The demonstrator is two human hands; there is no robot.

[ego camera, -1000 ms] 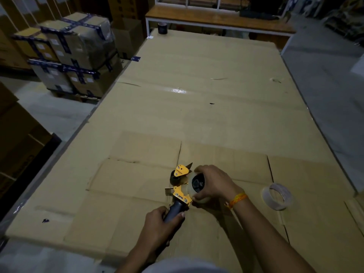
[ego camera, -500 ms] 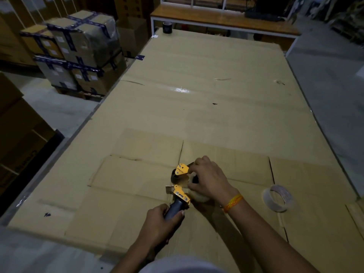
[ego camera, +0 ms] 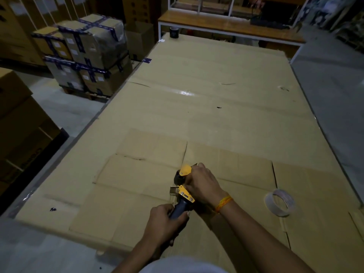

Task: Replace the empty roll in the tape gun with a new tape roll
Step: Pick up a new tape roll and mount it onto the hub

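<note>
The yellow and black tape gun [ego camera: 184, 186] lies low over the cardboard-covered table [ego camera: 216, 107], near its front edge. My left hand [ego camera: 165, 223] is wrapped around the gun's dark handle. My right hand [ego camera: 203, 185] covers the gun's roll holder with fingers curled over it; the tape roll under the palm is hidden. A thin, nearly spent clear roll [ego camera: 279, 202] lies flat on the cardboard to the right, apart from both hands.
A black tape roll [ego camera: 174, 32] stands at the table's far left corner. Taped cardboard boxes [ego camera: 88, 54] are stacked on the floor to the left. A wooden bench [ego camera: 226, 26] runs behind the table. Grey floor lies to the right.
My right hand has slid up from the side of the roll, over the top of the gun's head, hiding the roll. The left hand keeps its grip on the handle.
</note>
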